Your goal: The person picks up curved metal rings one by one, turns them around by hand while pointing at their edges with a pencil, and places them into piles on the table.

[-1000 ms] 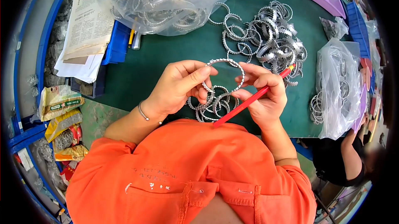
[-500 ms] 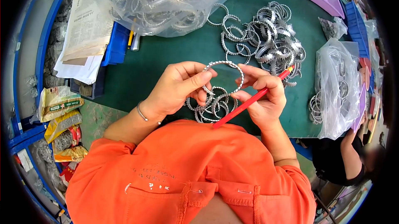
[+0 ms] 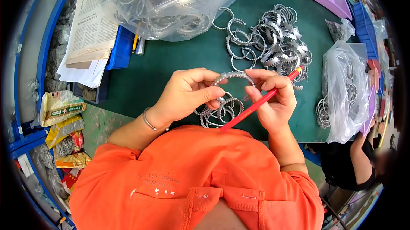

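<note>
Head view shows a toothed metal ring (image 3: 234, 75) raised above the green desk (image 3: 179, 55), in front of the orange shirt (image 3: 192, 166) and between the two hands. It is tilted, so its band looks flattened, the arched far edge spanning from one set of fingertips to the other; whether the near side closes fully cannot be told. The left hand (image 3: 181, 95) pinches its left side between thumb and fingers, while the right hand (image 3: 276, 102) has its index finger and thumb at the right side. Neither hand is clearly nearer, as the ring sits centrally between them. The right hand also grasps a red pencil (image 3: 258, 104), which slants from its yellow end, up and to the right, down towards the shirt. Just beneath the ring, a small cluster of rings (image 3: 222, 118) lies closest to the left fingertips; the larger heap of rings (image 3: 279, 38) lies beyond the right hand.
</note>
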A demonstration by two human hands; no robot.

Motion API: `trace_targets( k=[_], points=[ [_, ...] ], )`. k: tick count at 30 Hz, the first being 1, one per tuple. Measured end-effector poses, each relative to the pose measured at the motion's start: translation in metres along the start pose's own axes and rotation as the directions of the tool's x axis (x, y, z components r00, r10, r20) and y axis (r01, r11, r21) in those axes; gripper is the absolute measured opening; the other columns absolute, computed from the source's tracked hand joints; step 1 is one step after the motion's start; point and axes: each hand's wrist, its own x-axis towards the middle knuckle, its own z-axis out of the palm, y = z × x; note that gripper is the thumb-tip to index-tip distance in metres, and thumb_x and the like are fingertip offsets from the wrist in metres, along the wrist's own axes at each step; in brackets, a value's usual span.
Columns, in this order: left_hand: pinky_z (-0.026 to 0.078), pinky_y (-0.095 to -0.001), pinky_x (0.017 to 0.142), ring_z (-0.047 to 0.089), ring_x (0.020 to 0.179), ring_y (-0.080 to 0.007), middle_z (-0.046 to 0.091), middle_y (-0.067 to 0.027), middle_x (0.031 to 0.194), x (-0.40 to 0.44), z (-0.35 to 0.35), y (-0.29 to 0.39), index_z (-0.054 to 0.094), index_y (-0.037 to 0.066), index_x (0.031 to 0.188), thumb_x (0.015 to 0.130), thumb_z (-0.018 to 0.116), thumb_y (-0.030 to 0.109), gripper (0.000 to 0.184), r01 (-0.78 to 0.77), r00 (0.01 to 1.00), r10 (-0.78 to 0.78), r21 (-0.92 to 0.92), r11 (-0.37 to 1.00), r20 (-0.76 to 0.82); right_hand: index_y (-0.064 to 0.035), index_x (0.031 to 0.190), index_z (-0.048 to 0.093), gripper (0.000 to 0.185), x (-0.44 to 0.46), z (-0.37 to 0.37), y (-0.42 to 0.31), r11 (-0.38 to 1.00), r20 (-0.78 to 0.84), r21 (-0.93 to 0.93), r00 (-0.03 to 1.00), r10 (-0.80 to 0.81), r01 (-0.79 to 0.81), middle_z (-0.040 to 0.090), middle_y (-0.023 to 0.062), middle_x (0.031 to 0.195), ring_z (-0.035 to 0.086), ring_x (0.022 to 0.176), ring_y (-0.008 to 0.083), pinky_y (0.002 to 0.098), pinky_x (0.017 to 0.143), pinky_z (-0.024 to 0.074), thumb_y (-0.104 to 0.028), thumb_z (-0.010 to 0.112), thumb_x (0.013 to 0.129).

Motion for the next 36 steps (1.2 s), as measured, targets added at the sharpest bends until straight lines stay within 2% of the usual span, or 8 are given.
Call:
trace_targets(
  k=[12, 15, 20, 22, 26, 29, 32, 36],
  points=[
    [0.051, -0.0244, 0.054, 0.059, 0.059, -0.0128, 0.059, -0.0084, 0.074, 0.001, -0.001, -0.001, 0.054, -0.003, 0.091, 0.09, 0.047, 0.016, 0.02, 0.154, 0.986, -0.127, -0.279, 0.948, 0.112, -0.0021, 0.077, 0.044, 0.024, -0.002, 0.003, -0.004, 0.978, -0.085, 0.065, 0.976, 0.201, -0.196, 0.062, 0.0168, 0.087, 0.054, 0.064, 0.0128, 0.0233, 0.059, 0.045, 0.008, 0.064, 0.07],
    [0.05, -0.024, 0.053, 0.059, 0.059, -0.0128, 0.059, -0.0082, 0.074, 0.003, -0.001, -0.003, 0.052, -0.002, 0.088, 0.09, 0.048, 0.016, 0.018, 0.129, 0.989, -0.101, -0.303, 0.944, 0.107, -0.0015, 0.076, 0.045, 0.022, 0.004, 0.003, -0.001, 0.967, -0.09, -0.229, 0.987, -0.133, 0.109, 0.061, 0.0162, 0.085, 0.056, 0.067, 0.0159, 0.024, 0.06, 0.0455, 0.008, 0.064, 0.07],
    [0.051, -0.0217, 0.056, 0.06, 0.061, -0.0108, 0.059, -0.0073, 0.076, 0.007, 0.008, -0.002, 0.054, -0.001, 0.088, 0.089, 0.05, 0.014, 0.015, 0.082, 0.996, -0.065, -0.279, 0.957, 0.068, -0.0014, 0.075, 0.048, 0.021, 0.003, 0.019, -0.013, 0.999, 0.073, 0.011, 0.996, 0.042, -0.043, 0.058, 0.0104, 0.077, 0.055, 0.065, 0.0168, 0.0257, 0.056, 0.0449, 0.006, 0.066, 0.069],
    [0.046, -0.02, 0.049, 0.055, 0.057, -0.0087, 0.057, -0.0049, 0.071, 0.008, 0.013, -0.001, 0.051, 0.0, 0.087, 0.088, 0.051, 0.012, 0.012, -0.064, 0.998, 0.065, -0.093, 0.994, 0.012, -0.0011, 0.074, 0.047, 0.019, 0.001, 0.02, -0.01, 0.996, 0.06, 0.028, 0.994, 0.087, -0.089, 0.058, 0.0094, 0.074, 0.055, 0.064, 0.0149, 0.0246, 0.055, 0.0446, 0.007, 0.064, 0.071],
    [0.037, -0.0159, 0.048, 0.046, 0.055, -0.0039, 0.052, -0.0002, 0.069, 0.002, 0.012, 0.005, 0.051, 0.002, 0.082, 0.088, 0.052, 0.011, 0.011, -0.096, 0.994, 0.096, 0.009, 0.995, -0.048, -0.0051, 0.077, 0.04, 0.021, 0.008, 0.014, -0.017, 0.814, -0.005, 0.509, 0.945, 0.327, -0.279, 0.055, 0.0101, 0.077, 0.052, 0.058, 0.0113, 0.0226, 0.052, 0.044, 0.01, 0.054, 0.077],
    [0.043, -0.0245, 0.059, 0.053, 0.064, -0.0123, 0.057, -0.0056, 0.074, -0.011, 0.015, 0.013, 0.059, 0.001, 0.085, 0.08, 0.058, 0.008, 0.009, -0.231, 0.9, -0.047, 0.568, 0.79, 0.432, -0.0065, 0.08, 0.04, 0.02, 0.012, 0.007, -0.021, 0.689, -0.033, 0.663, 0.907, 0.419, -0.294, 0.055, 0.0104, 0.077, 0.054, 0.056, 0.0153, 0.0242, 0.05, 0.0455, 0.005, 0.055, 0.079],
    [0.045, -0.0332, 0.074, 0.057, 0.082, -0.0267, 0.061, -0.0132, 0.087, -0.019, 0.022, -0.007, 0.061, 0.0, 0.093, 0.077, 0.058, 0.009, 0.019, -0.318, 0.713, -0.213, 0.578, 0.752, 0.669, -0.0077, 0.08, 0.04, 0.019, 0.009, 0.007, -0.03, 0.649, 0.008, 0.696, 0.907, 0.422, -0.308, 0.055, 0.0104, 0.078, 0.055, 0.057, 0.0172, 0.0251, 0.05, 0.0455, 0.003, 0.055, 0.08],
    [0.045, -0.0344, 0.075, 0.057, 0.084, -0.0275, 0.06, -0.0154, 0.09, -0.034, 0.028, -0.021, 0.06, -0.001, 0.093, 0.076, 0.057, 0.009, 0.021, -0.3, 0.659, -0.348, 0.657, 0.691, 0.667, -0.0092, 0.081, 0.04, 0.017, 0.0, 0.007, -0.042, 0.593, 0.082, 0.742, 0.921, 0.38, -0.311, 0.054, 0.0096, 0.078, 0.055, 0.059, 0.0177, 0.0252, 0.05, 0.0458, 0.001, 0.054, 0.082]
  ],
)
